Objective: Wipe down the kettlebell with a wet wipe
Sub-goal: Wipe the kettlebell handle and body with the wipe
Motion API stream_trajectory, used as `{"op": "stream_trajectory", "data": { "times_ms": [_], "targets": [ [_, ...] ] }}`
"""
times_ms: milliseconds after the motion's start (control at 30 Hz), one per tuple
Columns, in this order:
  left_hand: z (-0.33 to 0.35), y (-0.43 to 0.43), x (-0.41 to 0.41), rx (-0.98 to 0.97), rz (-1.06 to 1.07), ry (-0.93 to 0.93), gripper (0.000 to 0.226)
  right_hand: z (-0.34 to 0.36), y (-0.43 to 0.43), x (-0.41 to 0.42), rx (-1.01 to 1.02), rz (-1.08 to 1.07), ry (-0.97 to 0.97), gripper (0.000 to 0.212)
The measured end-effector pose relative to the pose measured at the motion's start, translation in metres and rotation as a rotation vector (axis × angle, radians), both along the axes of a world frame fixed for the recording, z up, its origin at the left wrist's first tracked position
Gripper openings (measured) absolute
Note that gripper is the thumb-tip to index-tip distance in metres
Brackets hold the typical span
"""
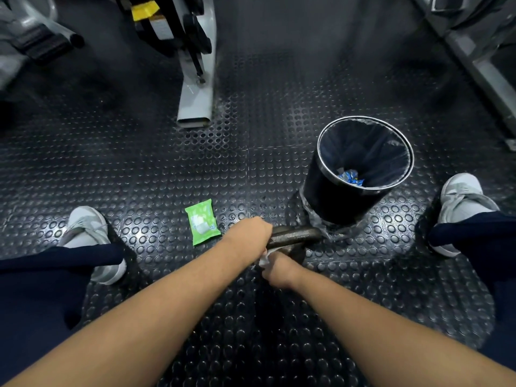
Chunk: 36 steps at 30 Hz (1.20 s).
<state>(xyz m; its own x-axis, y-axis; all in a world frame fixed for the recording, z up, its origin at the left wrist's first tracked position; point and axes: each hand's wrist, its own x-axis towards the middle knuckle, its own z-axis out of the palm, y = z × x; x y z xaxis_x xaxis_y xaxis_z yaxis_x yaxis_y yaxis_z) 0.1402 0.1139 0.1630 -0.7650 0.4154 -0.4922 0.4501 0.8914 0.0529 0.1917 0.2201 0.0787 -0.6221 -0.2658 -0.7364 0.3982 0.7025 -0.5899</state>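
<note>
A dark iron kettlebell [296, 238] stands on the studded rubber floor between my feet, its thick handle pointing right. My left hand [250, 233] is closed around the left end of that handle. My right hand [275, 268] sits just below, pressing a crumpled white wet wipe [264, 258] against the kettlebell's body, which my hands mostly hide. A green pack of wet wipes [203, 221] lies flat on the floor to the left of my left hand.
A black bin [335, 196] with a dark liner and blue wrappers inside stands just behind and right of the kettlebell. Grey legs of gym machines [195, 107] stand at the back. My grey shoes [86, 233] flank the spot on both sides.
</note>
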Motion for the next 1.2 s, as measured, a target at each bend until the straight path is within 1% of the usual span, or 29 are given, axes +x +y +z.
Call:
{"op": "stream_trajectory", "data": {
  "times_ms": [33, 67, 100, 133, 167, 200, 233, 267, 300, 333, 367, 400, 433, 467, 500, 533, 567, 633, 667, 700, 767, 900, 967, 1033, 1067, 1100, 1133, 1167, 1200],
  "targets": [
    [0.000, 0.000, 0.000, 0.001, -0.001, 0.007, 0.008, -0.001, 0.002, -0.001, 0.123, 0.150, 0.100, 0.007],
    [0.001, 0.000, 0.001, -0.007, -0.004, 0.011, 0.006, -0.002, 0.003, 0.000, 0.213, 0.214, 0.163, 0.020],
    [0.000, 0.000, 0.001, -0.013, 0.000, 0.015, 0.005, -0.006, 0.003, 0.002, 0.254, 0.229, 0.191, 0.029],
    [0.000, 0.000, 0.002, -0.019, 0.001, 0.014, 0.009, -0.005, 0.002, 0.004, 0.245, 0.189, 0.197, 0.032],
    [0.000, 0.000, 0.002, -0.019, 0.002, 0.016, 0.012, -0.008, -0.001, 0.007, 0.184, 0.126, 0.197, 0.031],
    [0.000, 0.000, 0.002, -0.020, 0.004, 0.016, 0.010, -0.010, -0.005, 0.008, 0.076, 0.010, 0.156, 0.024],
    [0.000, 0.001, 0.001, -0.017, 0.002, 0.015, 0.004, -0.011, -0.006, 0.009, -0.076, -0.153, 0.077, 0.013],
    [0.000, 0.000, 0.001, -0.016, 0.011, 0.006, 0.005, -0.007, -0.005, 0.009, -0.235, -0.325, -0.030, 0.010],
    [0.001, 0.001, 0.001, -0.012, 0.014, 0.002, 0.008, -0.005, -0.001, 0.009, -0.391, -0.494, -0.147, 0.014],
    [-0.001, 0.001, 0.000, -0.007, 0.018, -0.005, 0.007, -0.004, 0.005, 0.009, -0.530, -0.612, -0.249, 0.015],
    [0.000, 0.001, 0.000, -0.005, 0.012, -0.005, 0.005, -0.005, 0.010, 0.009, -0.650, -0.689, -0.315, 0.013],
    [0.000, 0.001, 0.000, -0.007, 0.015, -0.010, 0.007, -0.003, 0.013, 0.010, -0.726, -0.722, -0.343, 0.012],
    [0.000, 0.001, -0.001, -0.007, 0.022, -0.014, 0.007, -0.004, 0.015, 0.009, -0.756, -0.744, -0.355, 0.010],
    [0.000, 0.001, -0.001, -0.007, 0.026, -0.020, 0.005, -0.004, 0.014, 0.009, -0.729, -0.730, -0.335, 0.010],
    [-0.001, 0.001, -0.001, -0.007, 0.030, -0.018, 0.008, -0.007, 0.011, 0.008, -0.642, -0.690, -0.288, 0.011],
    [-0.002, 0.000, -0.001, -0.009, 0.035, -0.021, 0.011, -0.009, 0.007, 0.007, -0.504, -0.594, -0.203, 0.011],
    [-0.003, 0.000, -0.002, -0.006, 0.038, -0.022, 0.012, -0.014, 0.005, 0.004, -0.329, -0.426, -0.077, 0.011],
    [-0.003, 0.001, -0.001, -0.009, 0.027, -0.010, 0.010, -0.023, -0.001, 0.002, -0.034, -0.006, 0.146, 0.002],
    [-0.002, 0.001, -0.001, -0.011, 0.022, -0.001, 0.009, -0.028, -0.003, 0.002, 0.070, 0.086, 0.186, 0.006],
    [-0.003, 0.002, 0.000, -0.017, 0.015, 0.007, 0.009, -0.030, -0.005, 0.003, 0.110, 0.076, 0.181, 0.012],
    [-0.003, 0.001, 0.001, -0.026, 0.014, 0.020, 0.010, -0.028, -0.009, 0.005, 0.043, -0.085, 0.132, 0.015],
    [-0.005, 0.001, 0.001, -0.023, 0.027, 0.017, 0.010, -0.015, -0.006, 0.011, -0.303, -0.397, -0.070, 0.013],
    [-0.005, 0.001, 0.000, -0.018, 0.031, 0.005, 0.013, -0.010, 0.007, 0.012, -0.435, -0.549, -0.134, 0.008],
    [-0.006, 0.000, -0.001, -0.026, 0.018, 0.004, 0.015, -0.007, 0.019, 0.011, -0.572, -0.665, -0.213, 0.012],
    [-0.007, 0.000, -0.001, -0.026, 0.015, 0.003, 0.014, -0.006, 0.020, 0.011, -0.609, -0.674, -0.238, 0.014],
    [-0.008, 0.000, -0.002, -0.024, 0.015, 0.003, 0.013, -0.005, 0.018, 0.011, -0.601, -0.665, -0.250, 0.013],
    [-0.009, 0.001, -0.002, -0.021, 0.017, 0.002, 0.012, -0.005, 0.014, 0.011, -0.544, -0.637, -0.244, 0.010],
    [-0.010, 0.001, -0.002, -0.020, 0.019, 0.004, 0.012, -0.004, 0.009, 0.011, -0.446, -0.563, -0.201, 0.011],
    [-0.011, 0.001, -0.003, -0.021, 0.021, 0.007, 0.012, -0.003, 0.004, 0.010, -0.326, -0.428, -0.121, 0.017]
  ]
}}
